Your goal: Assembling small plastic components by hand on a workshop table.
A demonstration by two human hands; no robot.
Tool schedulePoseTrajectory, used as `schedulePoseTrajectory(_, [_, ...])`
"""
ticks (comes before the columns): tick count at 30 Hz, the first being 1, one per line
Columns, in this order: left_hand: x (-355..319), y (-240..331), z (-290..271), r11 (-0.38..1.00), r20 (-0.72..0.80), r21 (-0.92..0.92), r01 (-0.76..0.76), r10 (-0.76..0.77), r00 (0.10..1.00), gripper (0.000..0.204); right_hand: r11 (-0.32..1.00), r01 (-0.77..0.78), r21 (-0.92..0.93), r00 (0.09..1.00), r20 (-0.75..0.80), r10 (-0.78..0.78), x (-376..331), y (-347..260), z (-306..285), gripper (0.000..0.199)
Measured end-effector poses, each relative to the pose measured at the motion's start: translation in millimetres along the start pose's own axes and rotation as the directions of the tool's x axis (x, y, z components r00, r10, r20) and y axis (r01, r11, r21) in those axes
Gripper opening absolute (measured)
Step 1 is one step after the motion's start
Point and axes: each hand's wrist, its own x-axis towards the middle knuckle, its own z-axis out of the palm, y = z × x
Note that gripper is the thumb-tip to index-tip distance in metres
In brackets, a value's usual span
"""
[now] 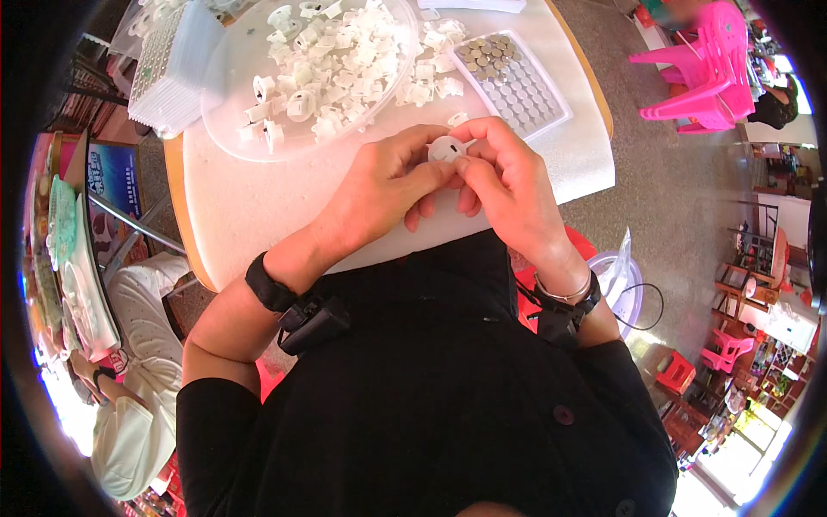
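Note:
Between both hands, above the near part of the white-covered table (pixel 258 215), is a small round white plastic part (pixel 446 150) with a dark slot on its face. My left hand (pixel 392 183) is closed on its left side, the thumb pressed to its lower edge. From the right, my right hand (pixel 508 181) pinches the same part with thumb and forefinger. Just beyond lies a wide translucent tray (pixel 233 142) heaped with many small white plastic parts (pixel 345 65). A white compartment tray (pixel 556 116) holds round silver button cells (pixel 489 56) in its far portion.
Stacked clear plastic trays (pixel 168 77) stand at the far left. Pink plastic chairs (pixel 715 69) are at the far right, a pale tub (pixel 629 297) by my right elbow. On the left another person in light clothing (pixel 142 345) sits near a side table.

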Motion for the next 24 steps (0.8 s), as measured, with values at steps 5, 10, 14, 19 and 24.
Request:
schedulePoseTrajectory(5, [-0.9, -2.7, 2.2, 0.998, -0.044, -0.038, -0.043, 0.042, 0.998, 0.03, 0.999, 0.039, -0.02, 0.998, -0.049, -0.04, 2.1, 2.5, 2.3, 0.015])
schedulePoseTrajectory(10, [-0.5, -3.5, 1.6, 0.998, -0.084, -0.059, -0.036, 0.031, 0.996, 0.026, 0.999, 0.007, 0.043, 0.998, -0.06, -0.004, 3.1, 6.3, 7.9, 0.014])
schedulePoseTrajectory(14, [-0.6, -4.4, -1.9, 0.999, -0.092, -0.019, -0.037, 0.035, 0.995, 0.025, 0.998, -0.002, 0.063, 0.998, -0.064, 0.006, 3.1, 3.9, 10.4, 0.011])
schedulePoseTrajectory(19, [2.3, -6.3, -2.5, 0.993, -0.057, -0.102, -0.067, 0.061, 0.997, 0.024, 0.979, -0.048, 0.2, 0.998, -0.031, 0.056, 7.0, 7.6, 5.5, 0.01])
schedulePoseTrajectory(24, [1.7, -3.8, -1.2, 0.993, -0.076, -0.107, -0.047, 0.039, 0.996, 0.018, 0.97, -0.066, 0.234, 0.997, -0.027, 0.074, 4.0, 8.2, 6.7, 0.01])
